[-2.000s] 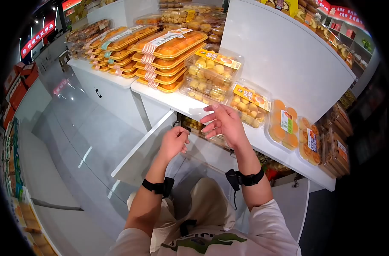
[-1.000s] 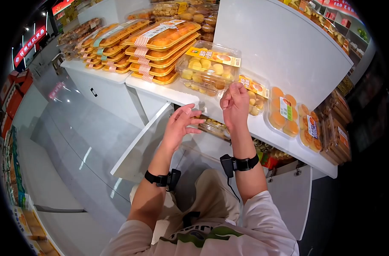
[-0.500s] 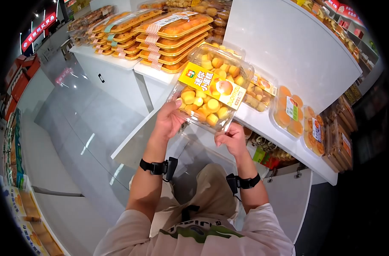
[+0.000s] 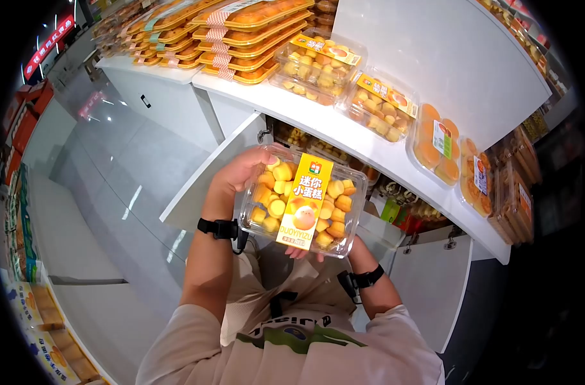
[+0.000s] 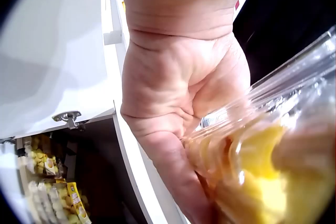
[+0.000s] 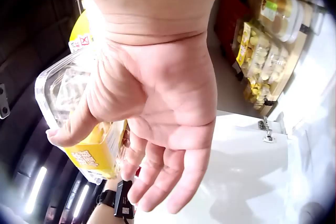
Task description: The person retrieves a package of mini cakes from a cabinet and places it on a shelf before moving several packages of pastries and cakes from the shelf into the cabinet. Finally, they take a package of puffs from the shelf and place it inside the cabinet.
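Cake box [image 4: 303, 206] held between left hand [image 4: 236, 174], right hand [image 4: 303, 254] beneath.

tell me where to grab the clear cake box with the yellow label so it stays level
Grip the cake box by its two short ends, coming from the sides, as the left hand does at the far-left end. It is wide, shallow and flat, with thin clear walls likely to flex, so a palm under the base, like the right hand, probably steadies it best.
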`<state>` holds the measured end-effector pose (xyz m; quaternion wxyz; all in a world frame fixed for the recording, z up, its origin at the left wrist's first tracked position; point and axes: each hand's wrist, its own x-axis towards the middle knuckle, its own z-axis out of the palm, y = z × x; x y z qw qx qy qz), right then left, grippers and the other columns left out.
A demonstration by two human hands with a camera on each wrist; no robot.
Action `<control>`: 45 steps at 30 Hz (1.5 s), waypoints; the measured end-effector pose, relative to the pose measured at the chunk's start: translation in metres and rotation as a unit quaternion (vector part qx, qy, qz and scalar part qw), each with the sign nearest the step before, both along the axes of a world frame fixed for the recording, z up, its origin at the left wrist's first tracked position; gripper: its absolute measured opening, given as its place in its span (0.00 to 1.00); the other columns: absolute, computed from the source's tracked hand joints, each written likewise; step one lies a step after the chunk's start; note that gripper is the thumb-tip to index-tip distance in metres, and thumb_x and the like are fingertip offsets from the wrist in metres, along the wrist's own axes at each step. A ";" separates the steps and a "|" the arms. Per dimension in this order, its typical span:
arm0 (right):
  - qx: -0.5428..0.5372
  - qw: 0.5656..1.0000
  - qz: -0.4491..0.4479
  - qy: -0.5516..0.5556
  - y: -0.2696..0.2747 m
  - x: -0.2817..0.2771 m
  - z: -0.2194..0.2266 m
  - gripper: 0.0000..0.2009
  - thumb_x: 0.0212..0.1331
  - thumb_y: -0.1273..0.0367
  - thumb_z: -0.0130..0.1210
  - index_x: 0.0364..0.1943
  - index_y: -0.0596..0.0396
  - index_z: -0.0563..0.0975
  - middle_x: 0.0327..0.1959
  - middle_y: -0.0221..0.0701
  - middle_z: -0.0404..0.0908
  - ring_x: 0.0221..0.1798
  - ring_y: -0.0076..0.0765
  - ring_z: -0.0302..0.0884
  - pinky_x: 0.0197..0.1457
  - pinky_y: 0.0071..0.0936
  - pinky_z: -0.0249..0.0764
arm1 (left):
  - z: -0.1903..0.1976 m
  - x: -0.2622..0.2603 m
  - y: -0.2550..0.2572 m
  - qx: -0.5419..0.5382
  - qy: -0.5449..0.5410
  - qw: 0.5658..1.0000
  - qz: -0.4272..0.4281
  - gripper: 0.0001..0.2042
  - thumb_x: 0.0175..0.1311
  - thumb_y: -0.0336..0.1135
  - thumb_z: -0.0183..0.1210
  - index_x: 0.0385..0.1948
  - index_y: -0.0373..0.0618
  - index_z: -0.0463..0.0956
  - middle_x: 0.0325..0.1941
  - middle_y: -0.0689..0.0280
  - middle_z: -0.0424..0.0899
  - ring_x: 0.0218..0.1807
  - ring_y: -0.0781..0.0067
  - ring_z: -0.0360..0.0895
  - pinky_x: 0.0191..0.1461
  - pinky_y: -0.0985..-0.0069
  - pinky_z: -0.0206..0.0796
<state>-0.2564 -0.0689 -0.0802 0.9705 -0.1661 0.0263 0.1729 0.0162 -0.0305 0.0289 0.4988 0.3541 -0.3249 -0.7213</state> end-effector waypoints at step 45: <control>-0.276 0.766 -0.555 0.170 -0.070 0.077 -0.068 0.23 0.67 0.60 0.49 0.57 0.66 0.65 0.51 0.47 0.76 0.53 0.44 0.78 0.57 0.37 0.77 | -0.053 -0.048 0.012 0.106 -0.344 0.901 0.241 0.43 0.57 0.43 0.60 0.70 0.38 0.44 0.71 0.42 0.56 0.68 0.45 0.62 0.65 0.63 0.62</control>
